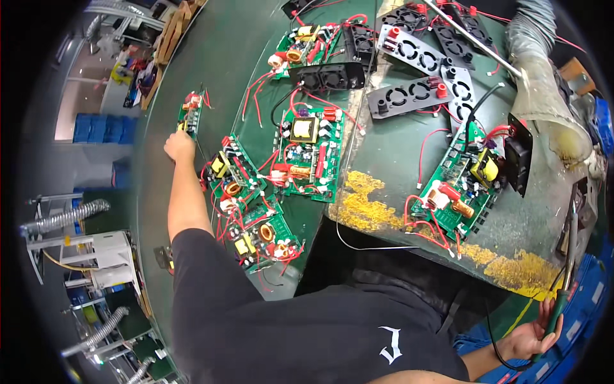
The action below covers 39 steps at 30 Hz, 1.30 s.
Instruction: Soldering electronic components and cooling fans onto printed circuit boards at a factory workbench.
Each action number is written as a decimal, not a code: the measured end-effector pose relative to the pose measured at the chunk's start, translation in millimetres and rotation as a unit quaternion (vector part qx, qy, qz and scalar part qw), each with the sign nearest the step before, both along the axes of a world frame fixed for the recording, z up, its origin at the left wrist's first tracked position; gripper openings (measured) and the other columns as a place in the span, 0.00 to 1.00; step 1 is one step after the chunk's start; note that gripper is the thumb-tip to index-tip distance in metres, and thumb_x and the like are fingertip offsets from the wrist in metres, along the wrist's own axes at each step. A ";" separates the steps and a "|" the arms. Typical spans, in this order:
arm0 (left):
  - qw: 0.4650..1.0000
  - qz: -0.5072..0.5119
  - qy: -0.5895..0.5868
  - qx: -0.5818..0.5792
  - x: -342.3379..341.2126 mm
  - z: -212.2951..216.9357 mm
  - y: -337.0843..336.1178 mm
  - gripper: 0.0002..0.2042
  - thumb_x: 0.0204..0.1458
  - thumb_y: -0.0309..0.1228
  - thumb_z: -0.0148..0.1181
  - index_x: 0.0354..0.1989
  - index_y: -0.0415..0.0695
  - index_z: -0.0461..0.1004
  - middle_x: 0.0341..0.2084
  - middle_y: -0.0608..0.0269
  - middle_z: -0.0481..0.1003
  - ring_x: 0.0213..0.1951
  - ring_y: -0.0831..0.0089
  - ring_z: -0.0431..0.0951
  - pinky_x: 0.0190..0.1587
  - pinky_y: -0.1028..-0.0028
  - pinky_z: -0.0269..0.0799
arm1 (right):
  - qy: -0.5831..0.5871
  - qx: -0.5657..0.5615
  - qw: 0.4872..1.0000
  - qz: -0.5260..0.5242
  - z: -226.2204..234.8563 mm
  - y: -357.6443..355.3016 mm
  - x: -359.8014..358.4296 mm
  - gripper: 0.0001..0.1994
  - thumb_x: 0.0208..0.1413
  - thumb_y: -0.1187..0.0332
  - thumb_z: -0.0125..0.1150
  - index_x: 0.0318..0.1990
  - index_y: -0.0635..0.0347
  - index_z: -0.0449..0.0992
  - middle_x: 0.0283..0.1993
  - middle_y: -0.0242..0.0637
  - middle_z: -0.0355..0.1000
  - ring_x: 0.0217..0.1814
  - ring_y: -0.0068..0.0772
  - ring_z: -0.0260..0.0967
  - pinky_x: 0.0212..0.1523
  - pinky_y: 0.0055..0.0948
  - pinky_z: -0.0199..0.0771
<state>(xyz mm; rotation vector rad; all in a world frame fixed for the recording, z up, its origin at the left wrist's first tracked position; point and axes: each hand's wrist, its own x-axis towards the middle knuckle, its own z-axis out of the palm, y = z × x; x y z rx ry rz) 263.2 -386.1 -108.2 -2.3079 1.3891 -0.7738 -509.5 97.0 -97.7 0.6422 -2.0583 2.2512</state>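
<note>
Circuit board (190, 114), the small green one at the far left of the tabletop (230, 57), is under your left hand (178, 146), fingers closed on its near edge. From the head view, your reach is long; dragging it could snag the red wires (252, 89) of the neighbouring boards (234, 174). Your right hand (536, 333) is wrapped around a green-handled tool (558, 313) low at your side; its black cable (495, 339) could catch on the tabletop edge.

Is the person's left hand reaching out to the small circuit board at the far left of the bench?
Yes, the left hand touches the small circuit board.
</note>
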 end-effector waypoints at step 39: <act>0.933 -0.284 -0.121 0.186 -114.9 305.7 161.3 0.06 0.39 0.32 0.70 0.28 0.52 0.84 0.39 0.65 0.73 0.53 0.61 0.69 0.54 0.59 0.61 | -0.055 -0.082 0.970 0.224 -56.8 12.7 -76.8 0.29 0.65 0.57 0.36 0.62 0.73 0.65 0.59 0.70 0.68 0.59 0.65 0.71 0.65 0.53 0.68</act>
